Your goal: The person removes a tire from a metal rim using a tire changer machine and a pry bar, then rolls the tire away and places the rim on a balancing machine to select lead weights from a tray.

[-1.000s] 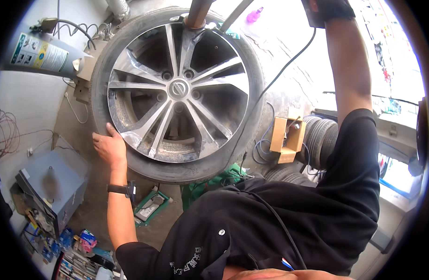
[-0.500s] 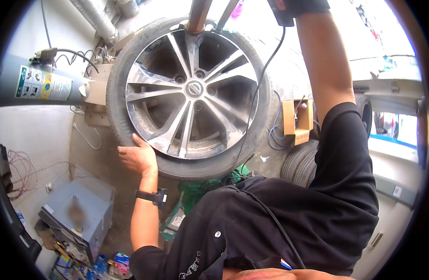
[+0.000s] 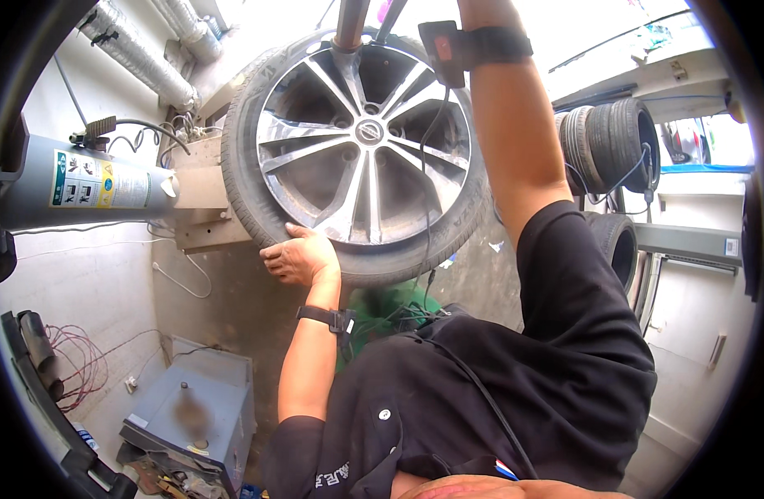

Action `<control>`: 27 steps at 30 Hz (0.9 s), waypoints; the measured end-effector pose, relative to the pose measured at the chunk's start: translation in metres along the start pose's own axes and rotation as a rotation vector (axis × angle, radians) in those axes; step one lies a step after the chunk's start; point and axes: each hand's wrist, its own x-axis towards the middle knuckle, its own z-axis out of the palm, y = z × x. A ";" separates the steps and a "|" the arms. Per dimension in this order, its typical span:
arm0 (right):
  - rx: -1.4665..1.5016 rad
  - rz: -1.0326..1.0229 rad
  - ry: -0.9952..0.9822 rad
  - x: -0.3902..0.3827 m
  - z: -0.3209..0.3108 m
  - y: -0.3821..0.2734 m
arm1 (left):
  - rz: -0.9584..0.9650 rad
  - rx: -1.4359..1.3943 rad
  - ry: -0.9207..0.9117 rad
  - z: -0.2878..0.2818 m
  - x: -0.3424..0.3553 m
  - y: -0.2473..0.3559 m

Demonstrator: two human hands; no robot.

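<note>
Left hand [image 3: 303, 256] and wheel [image 3: 369, 133] both sit further right in view than a second ago; the cylinder [image 3: 103, 183] has shifted that way too, so much of this is probably the head turning. The left hand stays loosely open against the lower left of the tyre [image 3: 399, 259], touching it, not visibly clenched; how hard it presses I cannot tell. For the work, that suggests contact with the wheel is kept. The right forearm [image 3: 519, 125] has swung inward, beside the wheel's right edge; the right hand is past the top edge, its state hidden. Farther out, the wheel shows its spoked face, a bar [image 3: 350, 25] overlapping its upper edge and a cable [image 3: 426, 191] crossing its right side. The cylinder is left of it, the spare tyres [image 3: 598, 141] right
</note>
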 end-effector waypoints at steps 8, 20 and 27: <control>0.262 -0.032 -0.036 -0.060 -0.020 -0.020 | -0.020 -0.031 -0.056 -0.009 0.000 0.004; 0.404 -0.127 -0.040 -0.087 -0.036 -0.018 | -0.017 -0.059 -0.069 -0.008 0.003 0.001; 0.752 0.278 -0.136 -0.057 -0.042 -0.029 | -0.025 -0.077 -0.111 -0.012 0.002 -0.001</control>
